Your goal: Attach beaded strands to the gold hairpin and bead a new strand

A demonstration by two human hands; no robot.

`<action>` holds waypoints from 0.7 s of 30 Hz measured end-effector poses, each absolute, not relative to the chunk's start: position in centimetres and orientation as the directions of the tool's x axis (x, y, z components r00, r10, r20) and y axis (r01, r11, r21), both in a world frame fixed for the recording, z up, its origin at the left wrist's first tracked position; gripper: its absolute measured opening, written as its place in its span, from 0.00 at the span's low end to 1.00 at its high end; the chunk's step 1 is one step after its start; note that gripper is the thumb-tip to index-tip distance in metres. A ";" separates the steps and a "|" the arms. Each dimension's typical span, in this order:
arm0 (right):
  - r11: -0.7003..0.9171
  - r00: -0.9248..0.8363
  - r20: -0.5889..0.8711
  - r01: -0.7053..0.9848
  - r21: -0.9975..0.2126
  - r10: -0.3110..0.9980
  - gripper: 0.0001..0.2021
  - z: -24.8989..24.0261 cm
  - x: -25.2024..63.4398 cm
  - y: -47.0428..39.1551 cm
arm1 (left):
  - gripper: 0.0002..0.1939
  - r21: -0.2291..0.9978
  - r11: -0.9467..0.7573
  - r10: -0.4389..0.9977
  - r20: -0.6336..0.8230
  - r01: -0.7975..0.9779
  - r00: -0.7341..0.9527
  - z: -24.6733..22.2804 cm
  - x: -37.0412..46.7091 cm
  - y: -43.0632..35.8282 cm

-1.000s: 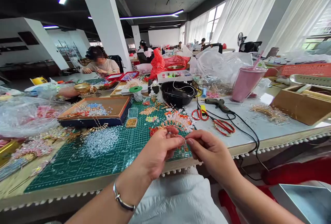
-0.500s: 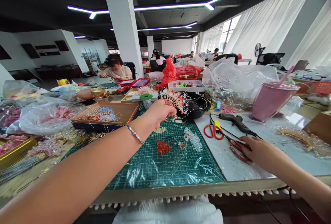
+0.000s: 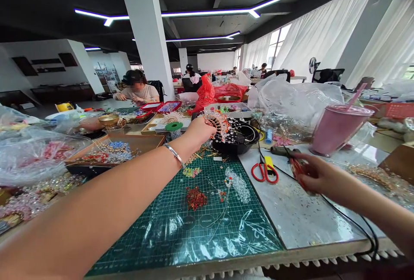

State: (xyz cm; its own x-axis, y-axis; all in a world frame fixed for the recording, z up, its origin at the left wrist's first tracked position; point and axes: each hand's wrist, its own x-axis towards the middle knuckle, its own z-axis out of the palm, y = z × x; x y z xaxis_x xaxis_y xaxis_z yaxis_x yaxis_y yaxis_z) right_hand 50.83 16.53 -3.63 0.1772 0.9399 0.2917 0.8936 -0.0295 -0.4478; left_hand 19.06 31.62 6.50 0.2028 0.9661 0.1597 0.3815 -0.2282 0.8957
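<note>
My left hand [image 3: 201, 132] reaches far forward, its fingers closed on a beaded hair ornament [image 3: 223, 125] with a curved gold base and clear and orange beads. The ornament is up in front of a black bowl [image 3: 237, 140]. On the right, my right hand [image 3: 312, 174] is closed around red-handled pliers [image 3: 296, 168], held above the white board; the fingers hide part of them. Red-handled scissors [image 3: 265, 173] lie to their left, and a glue gun [image 3: 280, 150] lies just behind. Red beads [image 3: 196, 198] and clear beads [image 3: 239, 187] are on the green cutting mat [image 3: 194, 237].
A lidded pink cup with a straw [image 3: 341, 129] stands at the right. An open box of beaded pieces [image 3: 152, 140] and plastic bags [image 3: 35, 155] are at the left. A black cable [image 3: 347, 215] crosses the white board. Another person [image 3: 145, 92] sits beyond the table.
My right hand has lifted the red-handled pliers from the white board. My left hand still holds the ornament. The view has shifted, and more of the mat's front shows.
</note>
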 end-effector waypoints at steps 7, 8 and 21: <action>-0.043 0.114 0.293 0.970 -0.239 0.949 0.33 4.0 45.9 20.7 | 0.11 0.868 -0.250 0.963 0.180 0.429 0.199 5.9 20.5 32.7; -0.039 0.100 0.294 0.977 -0.208 0.951 0.33 4.4 45.2 21.1 | 0.12 0.865 -0.255 0.963 0.185 0.433 0.198 5.8 20.7 32.8; -0.109 0.101 0.330 0.994 0.005 0.939 0.37 5.5 43.1 23.3 | 0.12 0.883 -0.236 0.966 0.166 0.405 0.201 4.9 20.7 34.3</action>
State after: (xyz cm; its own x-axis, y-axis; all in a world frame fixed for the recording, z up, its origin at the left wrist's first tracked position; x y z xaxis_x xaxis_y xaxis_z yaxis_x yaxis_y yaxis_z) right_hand 43.09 23.33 5.47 0.1010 0.9385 0.3302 0.9940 -0.1089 0.0055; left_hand 20.75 34.26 4.91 0.2007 0.9656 0.1656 0.4051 -0.2357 0.8834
